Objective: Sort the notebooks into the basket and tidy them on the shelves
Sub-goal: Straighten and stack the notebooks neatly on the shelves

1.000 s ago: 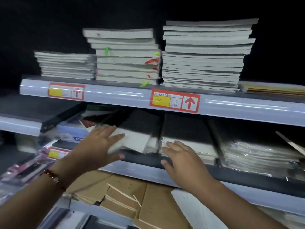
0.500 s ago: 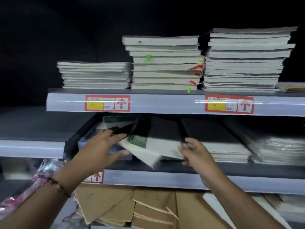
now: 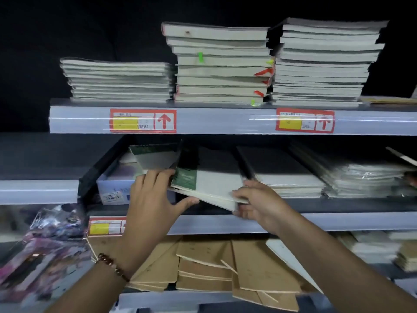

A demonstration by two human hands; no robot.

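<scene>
Single head-worn view, close to the shelves [image 3: 203, 120], facing them squarely and tilted slightly down, with both forearms entering from the bottom edge of frame

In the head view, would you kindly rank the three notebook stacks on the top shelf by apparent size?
1. Right stack and middle stack: look alike, unranked.
2. Left stack: clearly lowest and smallest.

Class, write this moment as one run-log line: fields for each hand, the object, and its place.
left hand: grips stack's left end | right hand: grips right corner | object: green-and-white notebooks, tilted | place: middle shelf
</scene>
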